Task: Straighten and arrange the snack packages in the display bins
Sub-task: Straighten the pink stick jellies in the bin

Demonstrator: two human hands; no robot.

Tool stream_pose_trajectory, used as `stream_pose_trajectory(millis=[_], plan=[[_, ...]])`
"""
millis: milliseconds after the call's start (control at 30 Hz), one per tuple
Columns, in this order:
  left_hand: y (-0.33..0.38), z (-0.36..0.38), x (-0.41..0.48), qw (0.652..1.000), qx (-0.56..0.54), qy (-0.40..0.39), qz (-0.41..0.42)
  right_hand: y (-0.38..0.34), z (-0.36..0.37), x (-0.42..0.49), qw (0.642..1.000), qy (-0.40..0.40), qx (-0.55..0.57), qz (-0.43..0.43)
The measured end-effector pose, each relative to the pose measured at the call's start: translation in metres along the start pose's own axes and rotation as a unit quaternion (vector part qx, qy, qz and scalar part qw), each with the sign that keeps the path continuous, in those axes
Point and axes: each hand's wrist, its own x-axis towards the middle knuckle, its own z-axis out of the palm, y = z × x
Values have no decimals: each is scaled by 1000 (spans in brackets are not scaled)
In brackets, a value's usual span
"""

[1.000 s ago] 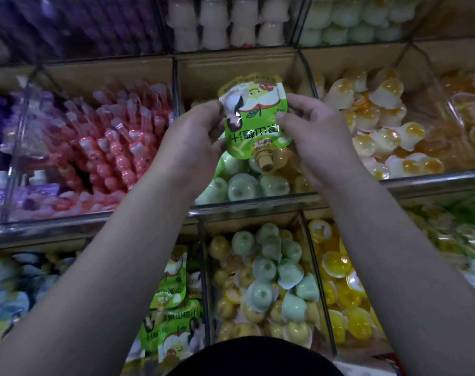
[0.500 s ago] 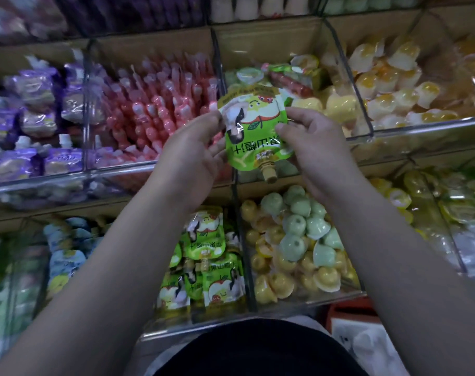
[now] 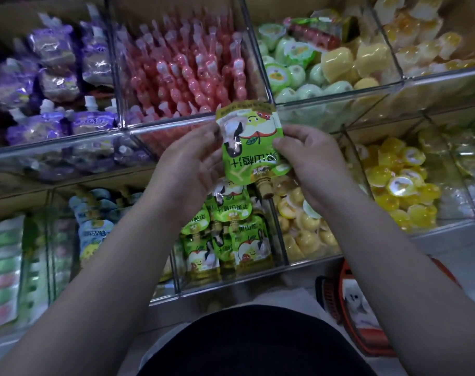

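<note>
I hold a green spout pouch (image 3: 251, 147) upside down, its cap pointing down toward me. My left hand (image 3: 188, 169) pinches its left edge and my right hand (image 3: 309, 164) pinches its right edge. The pouch hangs above a clear bin (image 3: 231, 287) in the lower row that holds several matching green pouches (image 3: 225, 240), some upright and some tilted.
Clear acrylic bins fill two rows: purple pouches (image 3: 54, 85) and pink sticks (image 3: 193, 69) above, green and yellow jelly cups (image 3: 312, 69) upper right. Yellow cups (image 3: 306, 226), orange jellies (image 3: 401, 185) and blue pouches (image 3: 95, 221) flank the lower green bin. A red basket (image 3: 361, 308) sits on the floor.
The view has dropped from the upper shelf to the lower row. Both hands, still holding the pouch, have come down over the bin of green pouches.
</note>
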Motion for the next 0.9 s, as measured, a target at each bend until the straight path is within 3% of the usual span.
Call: stream_pose_trajectory(millis=[467,767,900], plan=[[-48,-56,-28,995,3,67,-73,72,37,-35,995,9,-64,78],[-91,-80,-37,969,13,89,-229,112,44,-44,967,-14,-209,143],[-110,-93,-38,946,18,122,-301,130,47,-47,959,-46,-203,195]])
